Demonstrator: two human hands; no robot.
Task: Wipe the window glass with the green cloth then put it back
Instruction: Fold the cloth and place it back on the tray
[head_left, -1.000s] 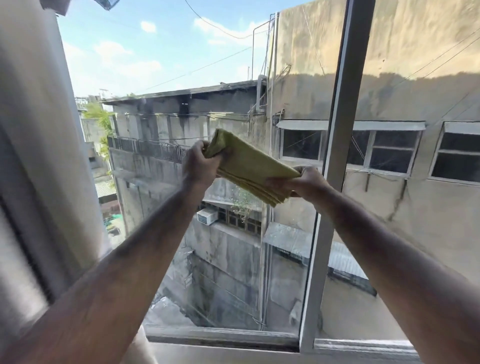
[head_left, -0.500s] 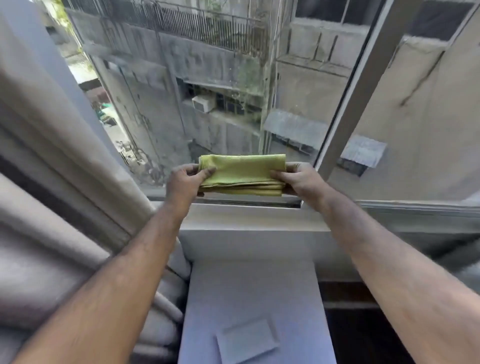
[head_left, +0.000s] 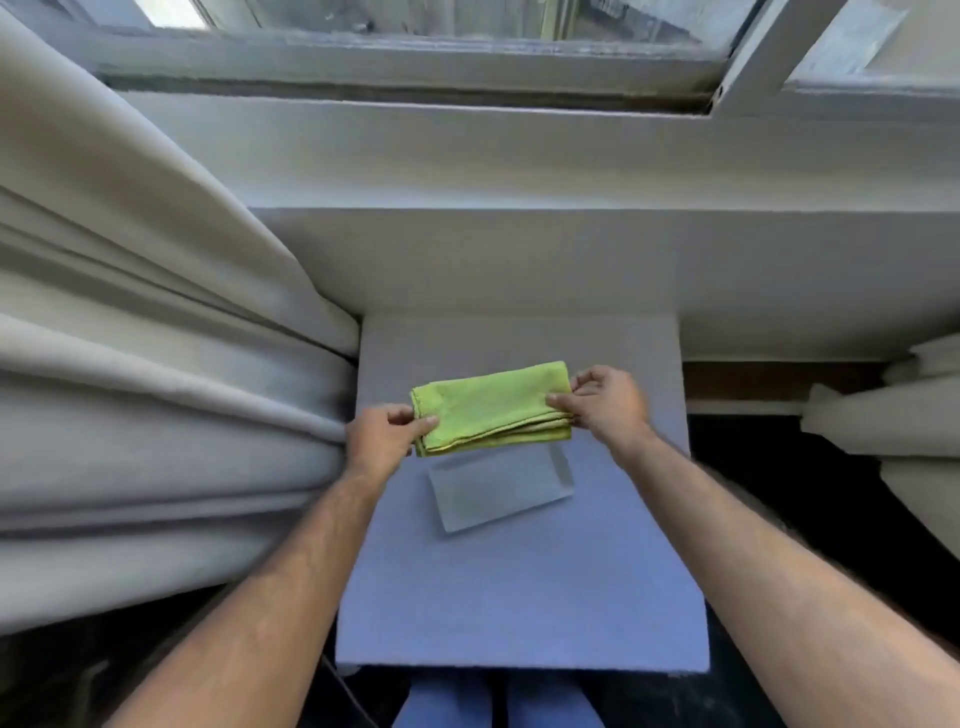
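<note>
Over the pale blue bench (head_left: 519, 597) below the window (head_left: 415, 57) we now see the folded green cloth (head_left: 491, 408), where half a second ago it was held up at the level of the sill, in front of the glass, and a second ago it was raised high against the pane. Our view has tipped down with it, so only the bottom rail of the window frame shows along the top edge, and the bench fills the middle. Both hands have come down and back toward us with the cloth. Our left hand (head_left: 384, 436) pinches the cloth's left end, thumb on top and fingers beneath, and our right hand (head_left: 605, 400) pinches the right end in the same way; each grip is closed on the fabric. We cannot tell whether the cloth already touches the bench or sits just above it. Its long axis runs left to right across our view, tilted slightly so the right end lies a little farther from us than the left. The stacked folded edges face us along the near side, and the smooth top layer faces up. Just beside the cloth's near edge a thin pale rectangular sheet (head_left: 501, 493) lies flat on the bench. Heavy cream curtains (head_left: 156, 364) hang in folds at the left, touching the bench's left edge.
</note>
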